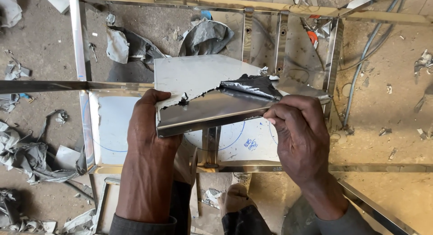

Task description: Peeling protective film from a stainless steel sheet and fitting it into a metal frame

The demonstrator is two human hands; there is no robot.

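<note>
Head view: the folded steel panel [212, 104] runs left to right, its right end tilted slightly up, shiny where the white film [194, 77] is torn. The left hand [151, 126] grips its left end; the right hand [297, 126] pinches its front edge above the steel frame [81, 59].

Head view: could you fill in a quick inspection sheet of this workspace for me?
Surface: dusty concrete floor under a polished steel frame.
Job's things: folded stainless sheet panel, its white protective film partly peeled, torn flap curled up.
Clutter: crumpled film scraps, small bits of debris.
Grippers: left hand grips the panel's left edge; right hand pinches its right edge.
Cables: grey cable on the floor at right.
Surroundings: blue pen markings on a sheet below.
</note>
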